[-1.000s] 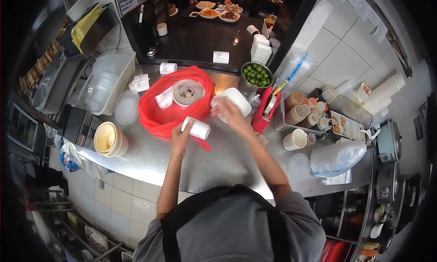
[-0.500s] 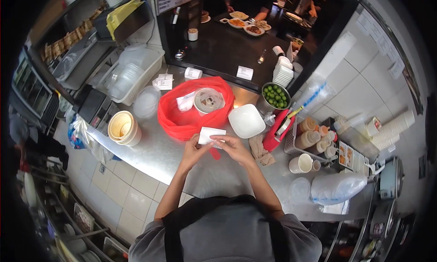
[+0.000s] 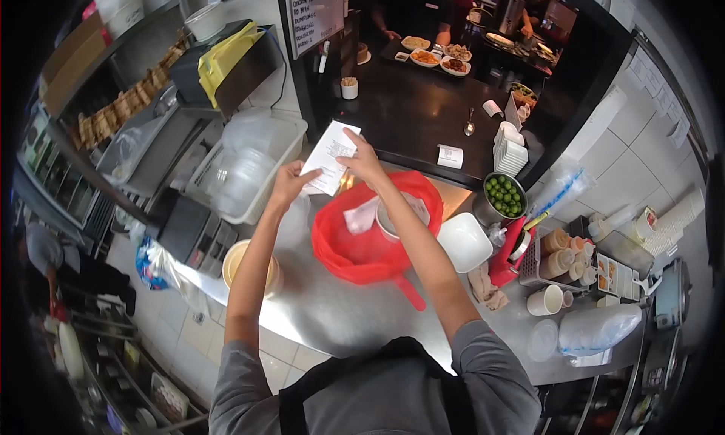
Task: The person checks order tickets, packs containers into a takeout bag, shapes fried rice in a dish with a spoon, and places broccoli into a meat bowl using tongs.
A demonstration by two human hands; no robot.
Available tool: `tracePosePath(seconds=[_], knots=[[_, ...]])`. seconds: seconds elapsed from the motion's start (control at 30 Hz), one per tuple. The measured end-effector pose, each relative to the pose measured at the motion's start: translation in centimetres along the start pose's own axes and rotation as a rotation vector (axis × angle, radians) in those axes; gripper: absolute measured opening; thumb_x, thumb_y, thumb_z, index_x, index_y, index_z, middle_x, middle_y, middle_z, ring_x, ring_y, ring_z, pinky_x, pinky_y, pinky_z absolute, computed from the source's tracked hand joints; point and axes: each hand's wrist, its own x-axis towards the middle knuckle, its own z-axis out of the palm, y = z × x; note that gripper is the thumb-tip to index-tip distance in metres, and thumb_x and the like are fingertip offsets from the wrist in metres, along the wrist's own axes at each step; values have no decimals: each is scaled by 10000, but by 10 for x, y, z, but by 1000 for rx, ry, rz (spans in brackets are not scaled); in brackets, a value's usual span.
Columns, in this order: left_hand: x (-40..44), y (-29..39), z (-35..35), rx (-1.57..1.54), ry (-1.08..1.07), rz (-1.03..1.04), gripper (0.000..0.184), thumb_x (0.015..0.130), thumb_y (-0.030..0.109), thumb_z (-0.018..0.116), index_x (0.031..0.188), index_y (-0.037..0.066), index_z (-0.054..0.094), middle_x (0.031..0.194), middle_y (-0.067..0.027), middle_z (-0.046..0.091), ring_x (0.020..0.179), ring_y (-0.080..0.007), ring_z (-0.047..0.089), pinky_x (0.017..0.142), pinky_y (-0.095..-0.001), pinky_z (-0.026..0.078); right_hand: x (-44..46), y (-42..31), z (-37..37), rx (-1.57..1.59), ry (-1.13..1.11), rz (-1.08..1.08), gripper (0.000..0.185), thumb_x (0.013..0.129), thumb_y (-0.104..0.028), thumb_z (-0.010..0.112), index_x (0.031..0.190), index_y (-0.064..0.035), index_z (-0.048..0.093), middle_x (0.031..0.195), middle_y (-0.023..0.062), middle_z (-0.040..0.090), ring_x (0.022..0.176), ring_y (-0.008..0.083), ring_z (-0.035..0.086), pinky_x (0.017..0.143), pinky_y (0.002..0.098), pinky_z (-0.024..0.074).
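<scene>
Hands (image 3: 364,161) pinch printed slip (image 3: 328,165) | text illegible | container (image 3: 418,207) partly behind forearm (image 3: 415,246)

Below my fingers (image 3: 356,143), the steel counter (image 3: 321,314) has white glare; beyond them it is dim; far around, everything bends into black.

Grey-tiled wall (image 3: 634,144) beside a dark-framed serving window (image 3: 577,91), steel counter (image 3: 355,314), pale tiled floor (image 3: 198,340).
</scene>
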Motion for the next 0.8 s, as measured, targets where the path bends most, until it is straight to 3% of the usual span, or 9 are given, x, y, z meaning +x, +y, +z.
tracePosePath(seconds=[0.17,0.2,0.23,0.33,0.5,0.57,0.63,0.7,0.8], knots=[[106,-82,-42,592,77,-85,275,683,226,707,786,-14,620,630,-70,621,528,-133,567,528,-264,456,75,103,35,-288,161,252,678,634,4,645,1269,-24,409,1236,148,431,1163,261,431,960,300,370],[105,-90,-44,653,9,-192,383,628,254,691,889,-18,622,776,-171,642,661,-284,636,622,-354,501,76,140,45,-341,145,398,666,637,-17,637,1265,-29,415,1257,155,419,1177,270,420,970,311,363],[103,-107,-47,802,-7,-173,374,640,244,677,908,-10,619,824,-176,639,720,-288,634,657,-360,501,82,172,53,-396,129,537,656,640,-37,629,1262,-34,422,1278,162,406,1191,280,409,981,322,355],[95,-121,-41,1113,-153,-320,331,711,206,614,992,33,603,1023,-189,602,961,-307,592,806,-400,481,78,217,75,-664,-13,575,698,631,-118,653,1287,-107,413,1275,194,425,1177,288,433,955,336,377],[102,-147,-40,1373,-267,-223,372,772,369,614,976,57,614,1000,-160,617,959,-304,594,790,-397,488,80,198,88,-802,-53,491,655,682,-140,642,1290,-224,415,1367,190,286,1232,367,339,991,430,331],[110,-157,-41,1443,-311,-215,385,790,396,594,989,67,616,1000,-142,622,933,-294,608,766,-381,500,81,149,83,-870,92,548,558,681,-169,674,1191,-290,486,1319,179,295,1199,417,339,962,486,331],[102,-147,-41,1459,-314,-155,395,793,402,589,989,60,617,969,-125,634,905,-288,619,737,-369,509,82,132,57,-974,629,328,375,706,-107,636,1038,-258,554,1194,171,378,1133,381,377,945,430,344],[96,-129,-38,1473,-312,-129,398,796,405,585,976,52,623,947,-109,643,882,-282,627,712,-359,516,81,135,31,-866,998,583,244,709,-139,650,922,-224,566,1085,126,396,1055,323,395,918,399,342],[101,-123,-33,1449,-303,-65,490,782,390,606,1089,13,541,917,-135,643,851,-293,632,664,-365,523,77,171,-12,-421,737,833,263,692,-31,594,930,-143,594,1151,143,436,1049,260,454,878,358,389]])
